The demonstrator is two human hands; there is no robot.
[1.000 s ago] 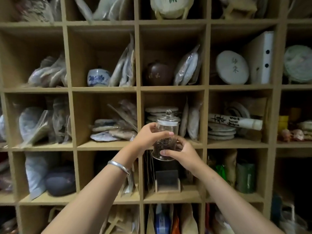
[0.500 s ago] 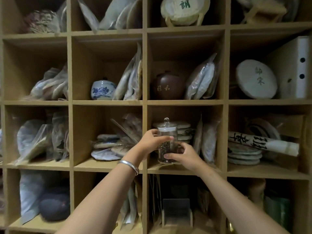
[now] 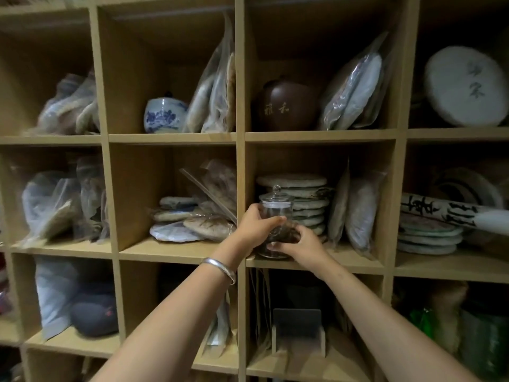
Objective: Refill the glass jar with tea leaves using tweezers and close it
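So we had the jar [image 3: 276, 216] sitting on the shelf [image 3: 316, 262] in the middle cubby, right at the front left corner, lid [image 3: 276, 196] on and dark tea leaves [image 3: 278, 238] visible in the lower half. Both hands were on it. Our left hand [image 3: 257, 225] wrapped the upper part from the left, fingers curled round the glass just under the lid. Our right hand [image 3: 300, 244] gripped the lower part from the right, thumb across the front. A stack of tea cakes [image 3: 305, 205] sat just behind the jar. We had a silver bangle [image 3: 220, 268] on the left wrist. Brown pot [image 3: 286, 107] one cubby up.
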